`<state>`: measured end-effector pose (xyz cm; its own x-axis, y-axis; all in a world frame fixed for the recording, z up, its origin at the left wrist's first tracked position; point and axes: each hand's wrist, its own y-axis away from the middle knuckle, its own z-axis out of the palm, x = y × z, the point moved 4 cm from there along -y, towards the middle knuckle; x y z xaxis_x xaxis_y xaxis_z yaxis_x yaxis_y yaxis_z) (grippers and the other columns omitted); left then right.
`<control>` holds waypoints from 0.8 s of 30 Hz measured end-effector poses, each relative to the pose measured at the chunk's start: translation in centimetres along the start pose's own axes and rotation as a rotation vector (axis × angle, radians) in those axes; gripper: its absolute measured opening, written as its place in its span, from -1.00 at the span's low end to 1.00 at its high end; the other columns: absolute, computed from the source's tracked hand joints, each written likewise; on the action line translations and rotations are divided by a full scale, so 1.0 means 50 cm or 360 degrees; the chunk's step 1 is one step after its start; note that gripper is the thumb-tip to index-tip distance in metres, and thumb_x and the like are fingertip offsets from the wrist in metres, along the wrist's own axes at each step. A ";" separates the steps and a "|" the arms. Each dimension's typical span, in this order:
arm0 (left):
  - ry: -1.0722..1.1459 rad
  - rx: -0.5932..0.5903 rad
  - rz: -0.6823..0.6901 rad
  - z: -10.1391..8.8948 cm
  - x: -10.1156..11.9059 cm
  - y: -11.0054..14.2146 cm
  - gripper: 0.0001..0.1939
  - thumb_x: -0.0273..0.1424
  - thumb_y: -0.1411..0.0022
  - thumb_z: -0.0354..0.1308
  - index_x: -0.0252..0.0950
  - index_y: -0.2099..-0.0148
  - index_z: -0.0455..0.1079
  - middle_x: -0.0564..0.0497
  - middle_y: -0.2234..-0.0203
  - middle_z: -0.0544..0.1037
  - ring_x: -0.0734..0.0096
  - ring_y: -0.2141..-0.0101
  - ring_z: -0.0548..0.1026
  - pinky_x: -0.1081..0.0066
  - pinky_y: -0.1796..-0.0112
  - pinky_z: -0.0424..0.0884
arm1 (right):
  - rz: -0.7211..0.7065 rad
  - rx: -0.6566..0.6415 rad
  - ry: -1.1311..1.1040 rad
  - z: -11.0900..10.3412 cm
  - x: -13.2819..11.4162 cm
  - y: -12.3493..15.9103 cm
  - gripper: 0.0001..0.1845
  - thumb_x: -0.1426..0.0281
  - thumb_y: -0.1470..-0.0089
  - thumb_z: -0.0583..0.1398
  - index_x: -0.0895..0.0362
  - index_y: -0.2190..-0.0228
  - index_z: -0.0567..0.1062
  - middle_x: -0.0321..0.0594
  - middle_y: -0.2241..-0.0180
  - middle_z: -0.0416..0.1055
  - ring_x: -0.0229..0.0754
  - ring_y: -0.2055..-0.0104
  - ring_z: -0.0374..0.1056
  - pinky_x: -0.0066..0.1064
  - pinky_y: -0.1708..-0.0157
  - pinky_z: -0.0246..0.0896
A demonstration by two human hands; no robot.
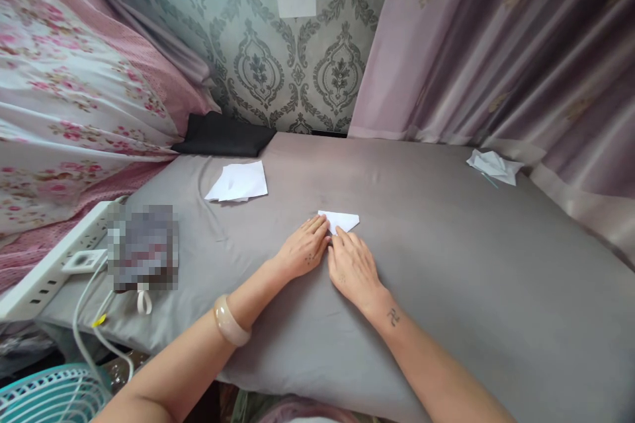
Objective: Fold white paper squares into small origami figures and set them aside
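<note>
A small piece of white folded paper lies on the grey cloth-covered surface, its straight edge on the far side and a slanted edge at the right. My left hand holds its left end, fingers close together on top. Against the near edge, my right hand presses with bent fingertips. The two hands nearly touch, and they cover the paper's near left part. Both thumbs are mostly hidden.
White sheets lie at the left, near a folded black cloth. Crumpled white papers with a thin stick rest at the far right. A power strip with cables, a blurred dark object and a teal fan are at left.
</note>
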<state>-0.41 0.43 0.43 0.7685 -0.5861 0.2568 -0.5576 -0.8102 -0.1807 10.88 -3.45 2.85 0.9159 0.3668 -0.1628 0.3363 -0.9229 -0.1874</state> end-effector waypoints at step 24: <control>0.0169 0.0121 0.0103 -0.004 0.015 -0.059 -0.72 -0.33 -0.36 -0.09 -0.23 0.16 0.45 -0.05 0.21 0.43 0.30 0.19 0.34 0.37 0.19 0.36 | 0.0743 0.0326 -0.0627 0.007 0.189 -0.043 -0.70 0.45 -0.11 0.04 0.14 0.17 0.50 -0.14 0.23 0.49 -0.18 0.29 0.38 -0.36 0.21 0.23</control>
<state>1.73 2.38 1.35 0.6918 -0.6368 0.3403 -0.5767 -0.7709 -0.2703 18.74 2.04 1.40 0.7935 -0.0166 -0.6084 -0.1627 -0.9690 -0.1858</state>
